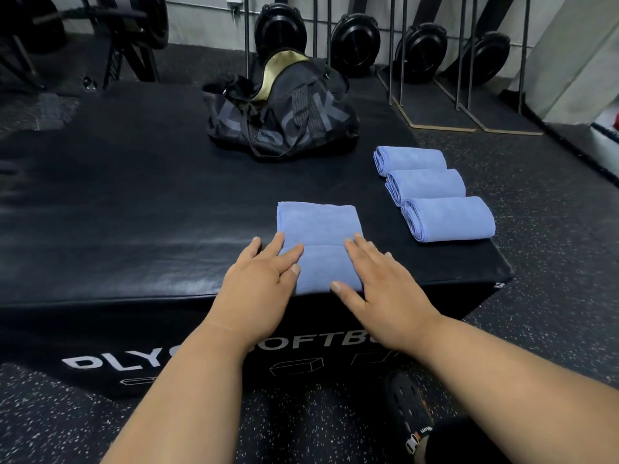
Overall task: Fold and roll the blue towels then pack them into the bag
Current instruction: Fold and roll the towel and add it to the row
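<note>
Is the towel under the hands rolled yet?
Partly: the towel lies folded flat, its near end just turned over under both hands.

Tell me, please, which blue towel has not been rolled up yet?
The towel under both hands: it lies mostly flat, while three rolled towels sit to its right.

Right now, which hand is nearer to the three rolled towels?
Right. The right hand lies beside the rolled towels; the left hand is across the folded towel.
</note>
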`<state>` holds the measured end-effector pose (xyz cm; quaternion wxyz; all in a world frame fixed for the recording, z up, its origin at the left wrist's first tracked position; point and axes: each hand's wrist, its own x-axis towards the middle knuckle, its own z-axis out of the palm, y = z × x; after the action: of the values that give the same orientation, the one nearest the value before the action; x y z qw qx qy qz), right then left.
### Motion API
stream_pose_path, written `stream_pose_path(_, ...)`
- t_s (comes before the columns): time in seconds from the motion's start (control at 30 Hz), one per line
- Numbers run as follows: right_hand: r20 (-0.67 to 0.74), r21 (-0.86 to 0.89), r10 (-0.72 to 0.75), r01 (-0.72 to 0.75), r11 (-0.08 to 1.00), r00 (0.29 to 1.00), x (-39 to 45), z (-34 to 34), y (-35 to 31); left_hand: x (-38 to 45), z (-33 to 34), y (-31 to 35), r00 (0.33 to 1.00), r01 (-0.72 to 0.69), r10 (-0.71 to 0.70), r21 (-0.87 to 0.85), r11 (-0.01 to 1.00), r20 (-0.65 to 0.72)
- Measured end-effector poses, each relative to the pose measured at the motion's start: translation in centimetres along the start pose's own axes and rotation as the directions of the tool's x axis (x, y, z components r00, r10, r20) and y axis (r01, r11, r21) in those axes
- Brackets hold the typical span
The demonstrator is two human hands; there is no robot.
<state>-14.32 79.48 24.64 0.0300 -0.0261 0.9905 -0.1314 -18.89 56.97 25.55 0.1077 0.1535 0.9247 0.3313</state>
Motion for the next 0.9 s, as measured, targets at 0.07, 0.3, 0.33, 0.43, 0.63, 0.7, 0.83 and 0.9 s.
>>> stream_pose_path(0.07, 0.002, -0.014, -0.002, 0.002, 1.0, 1.0, -0.3, -0.3, 0.2, 0.0, -0.1, -0.1, 1.0, -0.017, 0.017, -0.001, 1.0, -0.001)
stream_pose_path(0.3, -0.186, 0.157, -0.068, 0.098, 0.983, 0.98, -0.2, -0.4, 1.9, -0.9, -0.8, -1.1, 0.987, -0.161, 0.16, -0.036, 0.986, -0.023)
stream_pose_path(0.33, -0.226, 0.148, -0.086, 0.121, 0.982, 0.97, -0.2, -0.4, 2.3, -0.8, -0.9, -1.3, 0.985, -0.167, 0.165, -0.032, 0.985, -0.052)
stream_pose_path(0.43, -0.302, 0.165, -0.108, 0.164, 0.973, 0.947, 0.2, -0.9, 2.8, -0.6, -1.2, -1.4, 0.97, -0.192, 0.178, -0.072, 0.979, -0.164)
stream_pose_path(0.63, -0.071, 0.128, -0.235, 0.243, 0.962, 0.969, 2.0, -2.6, 3.3, -0.1, -2.1, -1.4, 0.993, -0.116, 0.113, -0.079, 0.99, -0.041)
stream_pose_path(0.7, -0.027, 0.072, -0.268, 0.269, 0.96, 0.963, 2.4, -2.4, 4.0, 0.2, -2.1, -1.6, 0.99, -0.144, 0.144, 0.019, 0.989, 0.004)
stream_pose_path(0.83, -0.068, 0.111, -0.26, 0.267, 0.957, 0.963, 1.9, -2.2, 4.4, 0.7, -1.7, -1.9, 0.988, -0.147, 0.146, -0.01, 0.989, -0.046)
stream_pose_path(0.9, -0.144, 0.19, -0.218, 0.243, 0.951, 0.965, 1.7, -2.3, 4.2, 0.8, -1.6, -2.1, 0.99, -0.135, 0.13, -0.1, 0.986, -0.059)
